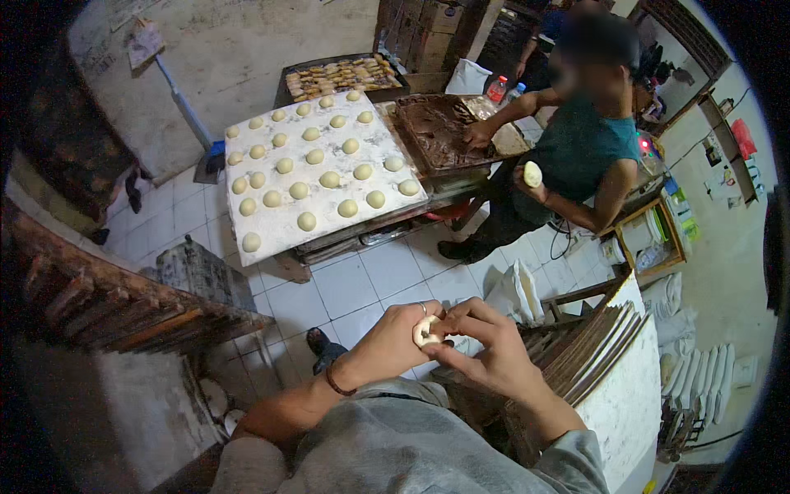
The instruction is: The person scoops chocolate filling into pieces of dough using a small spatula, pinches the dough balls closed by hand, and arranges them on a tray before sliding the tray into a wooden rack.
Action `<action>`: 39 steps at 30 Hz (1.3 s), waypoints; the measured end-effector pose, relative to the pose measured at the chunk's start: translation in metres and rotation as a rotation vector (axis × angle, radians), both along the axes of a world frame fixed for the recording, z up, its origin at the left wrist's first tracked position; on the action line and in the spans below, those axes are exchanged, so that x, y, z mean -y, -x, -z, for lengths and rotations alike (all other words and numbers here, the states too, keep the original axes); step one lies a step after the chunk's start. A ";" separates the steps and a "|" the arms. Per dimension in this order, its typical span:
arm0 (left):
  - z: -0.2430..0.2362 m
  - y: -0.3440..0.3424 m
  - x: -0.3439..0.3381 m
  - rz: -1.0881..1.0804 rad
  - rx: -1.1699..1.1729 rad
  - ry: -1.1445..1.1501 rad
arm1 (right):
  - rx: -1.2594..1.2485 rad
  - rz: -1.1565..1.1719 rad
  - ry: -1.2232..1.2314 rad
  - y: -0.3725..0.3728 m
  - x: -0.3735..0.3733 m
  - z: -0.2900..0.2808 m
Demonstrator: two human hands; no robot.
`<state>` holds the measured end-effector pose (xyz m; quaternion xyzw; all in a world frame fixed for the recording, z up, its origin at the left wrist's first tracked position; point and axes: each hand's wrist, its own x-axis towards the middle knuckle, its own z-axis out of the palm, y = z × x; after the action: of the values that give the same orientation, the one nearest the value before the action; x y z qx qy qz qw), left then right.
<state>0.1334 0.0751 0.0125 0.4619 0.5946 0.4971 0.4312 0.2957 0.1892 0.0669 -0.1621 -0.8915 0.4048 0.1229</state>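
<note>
Off-white hollowed dough, curled left hand, pinching right hand

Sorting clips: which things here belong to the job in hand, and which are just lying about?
Belongs to the job:
dough piece between left hand and right hand
dough balls on the white board
probably the brown paste

Apparently just lying about:
blue pole
two bottles

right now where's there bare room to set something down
The floury white rectangular board has bare patches between the front row's two leftmost pale round dough balls, and midway along its right edge. Crowded: its middle; the packed black rectangular tray of browned pieces behind; left hand and right hand around pale dough.
</note>
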 end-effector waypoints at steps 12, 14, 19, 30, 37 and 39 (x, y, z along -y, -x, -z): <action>0.016 -0.054 -0.010 -0.233 -0.152 -0.149 | -0.184 0.240 0.173 -0.032 -0.003 0.045; 0.012 -0.061 -0.012 -0.289 -0.077 -0.095 | -0.233 0.148 -0.046 -0.034 -0.003 0.037; 0.024 -0.066 -0.015 -0.347 -0.216 -0.223 | -0.219 0.130 -0.181 -0.034 0.002 0.030; 0.034 -0.073 -0.009 -0.253 -0.270 -0.352 | -0.286 0.188 0.069 -0.044 -0.009 0.046; 0.033 -0.050 -0.002 0.196 0.576 0.062 | -0.063 -0.245 -0.302 -0.057 -0.026 0.006; 0.039 -0.052 0.001 0.260 0.760 0.093 | -0.069 -0.324 -0.300 -0.055 -0.028 0.000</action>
<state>0.1859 0.0744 -0.0261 0.2965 0.3513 0.5465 0.7000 0.3503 0.2170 0.0674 0.0171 -0.9513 0.2875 0.1097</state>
